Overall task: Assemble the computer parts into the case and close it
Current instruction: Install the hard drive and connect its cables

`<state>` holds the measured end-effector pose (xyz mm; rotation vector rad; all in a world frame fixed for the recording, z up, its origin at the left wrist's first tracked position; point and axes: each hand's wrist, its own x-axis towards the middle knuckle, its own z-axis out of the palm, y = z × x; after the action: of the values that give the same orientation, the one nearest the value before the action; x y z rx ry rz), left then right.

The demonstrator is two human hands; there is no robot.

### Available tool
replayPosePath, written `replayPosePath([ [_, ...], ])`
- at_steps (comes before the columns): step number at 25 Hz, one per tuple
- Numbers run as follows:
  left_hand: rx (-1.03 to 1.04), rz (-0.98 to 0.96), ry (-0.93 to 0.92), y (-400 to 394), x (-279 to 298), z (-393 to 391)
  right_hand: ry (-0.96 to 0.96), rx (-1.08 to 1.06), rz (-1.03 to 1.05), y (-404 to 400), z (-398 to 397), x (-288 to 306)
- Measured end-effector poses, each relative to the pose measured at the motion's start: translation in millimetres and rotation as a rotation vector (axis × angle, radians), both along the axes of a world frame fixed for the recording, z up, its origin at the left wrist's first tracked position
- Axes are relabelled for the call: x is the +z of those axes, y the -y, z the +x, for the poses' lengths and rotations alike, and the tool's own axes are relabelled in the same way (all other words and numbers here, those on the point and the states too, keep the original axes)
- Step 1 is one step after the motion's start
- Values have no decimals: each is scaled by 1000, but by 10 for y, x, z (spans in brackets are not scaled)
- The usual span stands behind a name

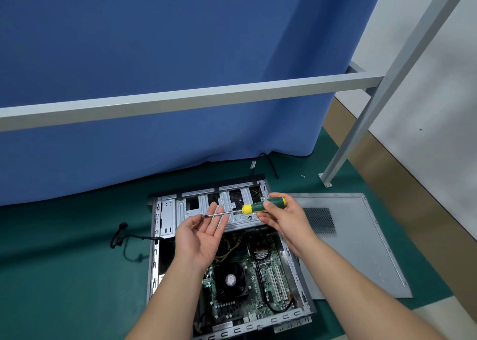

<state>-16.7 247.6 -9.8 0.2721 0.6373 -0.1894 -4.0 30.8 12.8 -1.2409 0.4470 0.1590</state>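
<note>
An open computer case lies on its side on the green mat, its motherboard and black CPU fan exposed. Above it my right hand grips the green and yellow handle of a screwdriver. The shaft points left to a small screw at its tip. My left hand is palm up with fingers straight, thumb and fingertips right by the tip and the screw. The grey side panel lies flat to the right of the case.
A black cable trails left from the case. Two small screws lie on the mat near the foot of a grey metal frame leg. A blue curtain hangs behind, crossed by a grey bar.
</note>
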Motion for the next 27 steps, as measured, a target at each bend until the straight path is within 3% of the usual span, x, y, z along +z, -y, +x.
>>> replayPosePath([
  [10,-17,-20,25,-3,-25,-18,-15,11,18,10,-18,-6],
  [20,-51,99,-43,-41,-46,-53,87,23,16,23,-64,5],
  [27,-28,92,-87,23,-30,-44,132,10,-82,8,-80,43],
])
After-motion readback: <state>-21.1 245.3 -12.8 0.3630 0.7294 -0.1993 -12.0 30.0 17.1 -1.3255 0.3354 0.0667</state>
